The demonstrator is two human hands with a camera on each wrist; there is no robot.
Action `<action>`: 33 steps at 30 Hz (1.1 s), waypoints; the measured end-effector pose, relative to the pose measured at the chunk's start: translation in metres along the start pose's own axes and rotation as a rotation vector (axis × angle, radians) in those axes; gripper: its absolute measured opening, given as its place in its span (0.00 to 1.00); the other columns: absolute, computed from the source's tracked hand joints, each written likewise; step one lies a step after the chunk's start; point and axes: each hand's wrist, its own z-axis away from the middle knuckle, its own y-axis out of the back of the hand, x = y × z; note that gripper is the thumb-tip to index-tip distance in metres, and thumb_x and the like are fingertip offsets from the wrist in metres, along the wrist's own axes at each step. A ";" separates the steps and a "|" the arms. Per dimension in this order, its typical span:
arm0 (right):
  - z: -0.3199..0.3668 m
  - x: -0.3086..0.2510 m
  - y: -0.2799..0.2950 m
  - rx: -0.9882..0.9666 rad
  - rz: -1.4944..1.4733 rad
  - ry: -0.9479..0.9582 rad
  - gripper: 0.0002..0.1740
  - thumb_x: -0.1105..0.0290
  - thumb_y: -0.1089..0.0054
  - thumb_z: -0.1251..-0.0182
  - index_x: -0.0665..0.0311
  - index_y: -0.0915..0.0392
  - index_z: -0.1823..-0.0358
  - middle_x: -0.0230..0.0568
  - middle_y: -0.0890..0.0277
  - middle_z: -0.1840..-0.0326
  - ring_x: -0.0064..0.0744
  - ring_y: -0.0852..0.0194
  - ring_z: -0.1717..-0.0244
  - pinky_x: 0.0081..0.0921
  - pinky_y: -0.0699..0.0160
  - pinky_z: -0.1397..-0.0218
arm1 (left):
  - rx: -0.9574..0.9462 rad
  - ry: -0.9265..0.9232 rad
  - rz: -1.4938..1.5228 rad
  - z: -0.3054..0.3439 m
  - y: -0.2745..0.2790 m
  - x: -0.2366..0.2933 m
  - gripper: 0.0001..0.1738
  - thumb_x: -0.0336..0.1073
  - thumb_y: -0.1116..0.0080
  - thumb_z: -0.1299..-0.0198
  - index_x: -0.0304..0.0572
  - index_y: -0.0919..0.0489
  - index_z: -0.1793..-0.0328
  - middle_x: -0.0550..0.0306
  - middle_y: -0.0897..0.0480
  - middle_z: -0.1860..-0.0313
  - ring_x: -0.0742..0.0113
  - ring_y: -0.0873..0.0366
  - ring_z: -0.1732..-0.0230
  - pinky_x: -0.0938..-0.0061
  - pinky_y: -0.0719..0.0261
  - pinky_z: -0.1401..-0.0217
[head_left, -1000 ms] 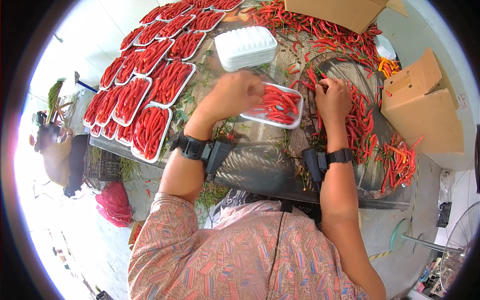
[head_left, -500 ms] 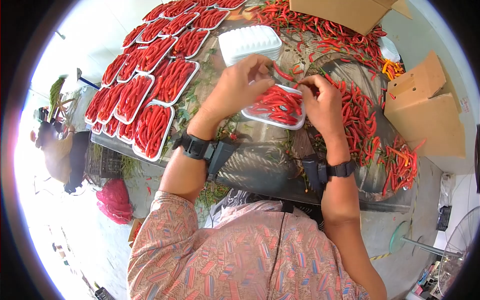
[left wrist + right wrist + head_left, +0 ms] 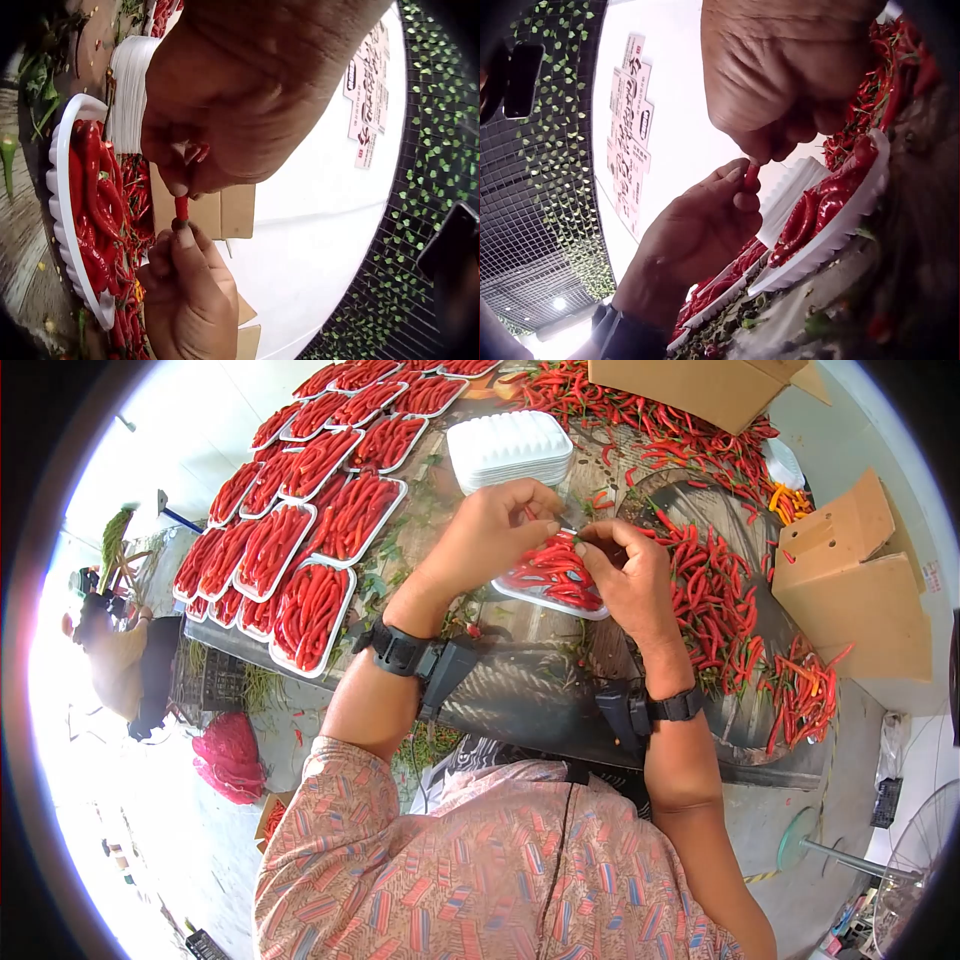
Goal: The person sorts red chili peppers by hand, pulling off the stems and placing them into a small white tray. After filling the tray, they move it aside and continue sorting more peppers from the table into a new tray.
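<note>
Over a white tray (image 3: 535, 598) of red chilies, both hands meet at a single red chili (image 3: 181, 206). My left hand (image 3: 485, 535) pinches it between thumb and fingers, and another bit of red shows inside the curled palm in the left wrist view. At the chili's other end, my right hand (image 3: 638, 580) pinches the tip where the stem sits, thumb on top. Loose chilies (image 3: 715, 600) lie in a pile just right of the right hand. In the right wrist view the filled tray (image 3: 817, 244) stands below the hands.
Filled trays of chilies (image 3: 275, 550) cover the table's left side in overlapping rows. A stack of white trays (image 3: 510, 445) stands behind the hands. Cardboard boxes (image 3: 850, 580) border the right and back, with more loose chilies (image 3: 660, 435) near the back box. Leaf scraps litter the wood.
The right hand has come left from the loose pile to above the tray, meeting the left hand. A chili that stuck up by the left hand is now pinched between both.
</note>
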 end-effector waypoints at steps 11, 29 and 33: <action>-0.002 0.005 0.010 -0.167 -0.168 -0.093 0.07 0.74 0.37 0.39 0.70 0.20 0.62 0.35 0.19 0.67 0.19 0.24 0.65 0.21 0.25 0.59 | -0.101 -0.010 0.161 0.001 0.004 0.001 0.12 0.28 0.37 0.40 0.35 0.21 0.51 0.69 0.21 0.69 0.86 0.28 0.71 0.87 0.29 0.68; -0.003 0.001 0.018 -0.116 -0.271 -0.273 0.13 0.69 0.36 0.39 0.72 0.17 0.59 0.33 0.17 0.67 0.17 0.25 0.66 0.18 0.27 0.60 | -0.087 -0.035 0.037 0.004 -0.005 0.008 0.11 0.22 0.42 0.43 0.36 0.22 0.53 0.67 0.22 0.62 0.82 0.27 0.60 0.82 0.26 0.54; -0.002 -0.001 0.018 -0.152 -0.231 -0.309 0.12 0.69 0.36 0.40 0.72 0.17 0.60 0.34 0.17 0.65 0.18 0.24 0.64 0.19 0.26 0.57 | -0.091 -0.071 -0.049 0.004 -0.006 0.007 0.11 0.23 0.42 0.43 0.36 0.22 0.53 0.67 0.23 0.63 0.81 0.28 0.62 0.82 0.26 0.56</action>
